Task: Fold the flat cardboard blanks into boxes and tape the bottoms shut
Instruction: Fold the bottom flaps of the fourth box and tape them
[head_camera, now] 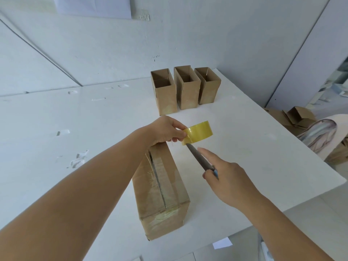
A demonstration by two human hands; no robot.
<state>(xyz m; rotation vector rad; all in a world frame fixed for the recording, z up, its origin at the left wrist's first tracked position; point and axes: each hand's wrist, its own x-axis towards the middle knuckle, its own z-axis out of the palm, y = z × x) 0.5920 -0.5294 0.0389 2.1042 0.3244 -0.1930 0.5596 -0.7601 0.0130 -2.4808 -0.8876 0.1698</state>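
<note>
Head view, single frame.

Left hand [165, 131]: reaches over the far end of the brown cardboard box lying on its side [162, 193] and pinches the yellowish roll of clear packing tape [198, 132] between thumb and fingers. Roll is held off the white bench [244, 157], just beyond the box's far end and slightly to its right.

Right hand [231, 182]: fingers curled round the blue handle of a grey-bladed knife [199, 157], forefinger stretched forward just beside the blade. Blade tip meets the lower near edge of the tape roll. Whether it touches a free strip of tape, cannot tell.

Box: long, lies between the two forearms, its near end close to the bench's front edge. Upward face shows two flaps meeting along a centre seam, with glossy clear tape laid lengthwise over the seam and folded down over the near end. Left hand sits directly above the box's far end; right hand is to the right of the box, not touching it.

Further back on the bench: three upright open-topped brown cardboard boxes [185, 87] in a row, side by side, well apart from both hands.

Right of the bench, lower down: loose cardboard pieces [295, 117], partly out of view.
</note>
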